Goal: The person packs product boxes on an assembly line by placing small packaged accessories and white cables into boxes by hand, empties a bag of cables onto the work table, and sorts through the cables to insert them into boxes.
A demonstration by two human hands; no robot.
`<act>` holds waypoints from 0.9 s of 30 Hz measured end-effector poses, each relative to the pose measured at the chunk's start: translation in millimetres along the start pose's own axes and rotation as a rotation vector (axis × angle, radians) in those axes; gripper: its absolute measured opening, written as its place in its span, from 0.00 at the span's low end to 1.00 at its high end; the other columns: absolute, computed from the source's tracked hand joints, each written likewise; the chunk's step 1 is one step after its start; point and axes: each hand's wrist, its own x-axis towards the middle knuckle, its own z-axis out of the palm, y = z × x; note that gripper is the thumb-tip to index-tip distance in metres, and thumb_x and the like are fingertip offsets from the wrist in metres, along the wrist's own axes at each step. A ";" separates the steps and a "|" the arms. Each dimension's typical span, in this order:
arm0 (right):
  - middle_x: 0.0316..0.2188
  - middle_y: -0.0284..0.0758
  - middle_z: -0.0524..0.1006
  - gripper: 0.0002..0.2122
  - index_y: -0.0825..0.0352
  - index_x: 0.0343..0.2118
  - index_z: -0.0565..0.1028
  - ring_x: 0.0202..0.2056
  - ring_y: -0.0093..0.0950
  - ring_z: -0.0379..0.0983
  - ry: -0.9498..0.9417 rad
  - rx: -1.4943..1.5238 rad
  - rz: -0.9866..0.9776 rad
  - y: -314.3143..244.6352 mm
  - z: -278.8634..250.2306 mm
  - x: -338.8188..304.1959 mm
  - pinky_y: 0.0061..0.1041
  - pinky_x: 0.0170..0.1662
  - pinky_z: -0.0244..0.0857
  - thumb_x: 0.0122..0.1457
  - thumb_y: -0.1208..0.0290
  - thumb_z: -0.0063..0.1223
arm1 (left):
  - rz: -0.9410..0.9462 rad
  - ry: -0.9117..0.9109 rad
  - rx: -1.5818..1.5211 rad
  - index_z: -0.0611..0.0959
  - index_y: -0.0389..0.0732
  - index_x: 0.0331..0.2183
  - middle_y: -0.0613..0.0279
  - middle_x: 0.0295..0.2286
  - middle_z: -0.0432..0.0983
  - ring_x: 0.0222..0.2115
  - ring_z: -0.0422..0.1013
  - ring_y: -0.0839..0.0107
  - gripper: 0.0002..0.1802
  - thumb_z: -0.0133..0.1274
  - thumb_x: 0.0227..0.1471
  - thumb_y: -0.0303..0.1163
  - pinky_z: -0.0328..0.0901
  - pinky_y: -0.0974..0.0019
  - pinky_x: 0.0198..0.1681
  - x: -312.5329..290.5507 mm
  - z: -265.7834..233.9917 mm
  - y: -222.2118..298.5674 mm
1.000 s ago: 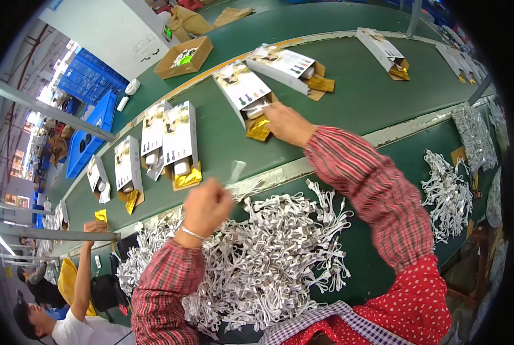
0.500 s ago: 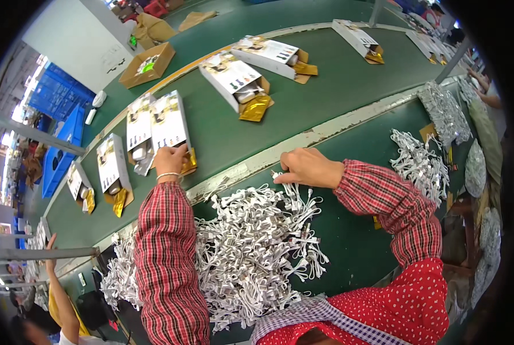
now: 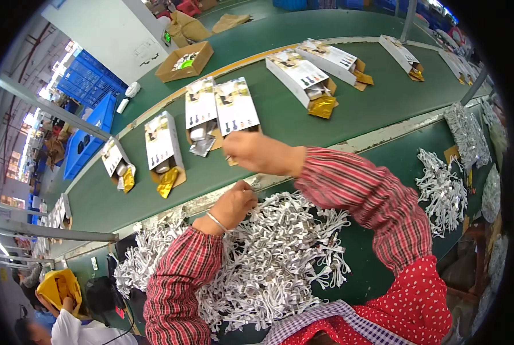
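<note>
My right hand [image 3: 262, 153] is closed at the open near end of a white printed box [image 3: 237, 109] on the green belt. Its fingertips, and anything in them, are hidden. Closer to me, my left hand [image 3: 234, 204] is closed, fingers curled together, at the belt's rail above the far edge of a pile of white cables [image 3: 280, 259]. What it holds, if anything, does not show clearly. The cables are short, bundled and have small plugs. Just left of that box lies a second box [image 3: 200, 103] with a silver packet poking out.
More boxes lie along the conveyor belt [image 3: 291, 135], several with gold packets [image 3: 323, 107] sticking out. A cardboard tray [image 3: 202, 59] stands beyond it. Right of the pile are a smaller cable heap [image 3: 441, 192] and silver bubble wrap [image 3: 468, 135]. Another person holds a yellow bag [image 3: 61, 290] at lower left.
My right hand has moved from the cable pile's far edge to the box. My left hand has left the box's open end and come back to the pile. The view has shifted left.
</note>
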 end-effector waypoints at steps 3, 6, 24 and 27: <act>0.27 0.40 0.73 0.05 0.69 0.28 0.69 0.31 0.33 0.74 -0.210 -0.300 -0.251 16.4 33.3 19.3 0.26 0.30 0.69 0.47 0.77 0.50 | 0.086 -0.063 0.059 0.80 0.36 0.34 0.52 0.40 0.71 0.40 0.70 0.55 0.16 0.51 0.37 0.16 0.66 0.61 0.42 -12.9 -8.9 6.2; 0.29 0.41 0.73 0.06 0.70 0.31 0.71 0.31 0.35 0.75 -0.398 -0.578 -0.231 68.2 72.4 23.6 0.28 0.31 0.70 0.48 0.77 0.48 | 0.091 -0.025 0.311 0.78 0.36 0.32 0.54 0.36 0.73 0.36 0.72 0.57 0.12 0.49 0.40 0.19 0.67 0.61 0.38 -27.0 -9.1 7.7; 0.28 0.40 0.71 0.05 0.71 0.31 0.71 0.31 0.40 0.70 -0.511 -0.012 0.275 -78.6 -45.8 -65.1 0.34 0.36 0.64 0.56 0.74 0.49 | -0.646 0.443 -0.399 0.79 0.30 0.27 0.60 0.18 0.75 0.12 0.67 0.79 0.12 0.54 0.48 0.32 0.59 0.73 0.14 0.0 -69.6 -98.1; 0.27 0.42 0.72 0.06 0.72 0.29 0.72 0.32 0.40 0.70 -0.507 0.031 0.398 -96.1 -49.8 -62.7 0.35 0.38 0.65 0.54 0.74 0.49 | -0.684 0.515 -0.248 0.79 0.29 0.27 0.57 0.17 0.76 0.12 0.68 0.77 0.14 0.56 0.47 0.33 0.62 0.71 0.15 21.9 -75.4 -107.5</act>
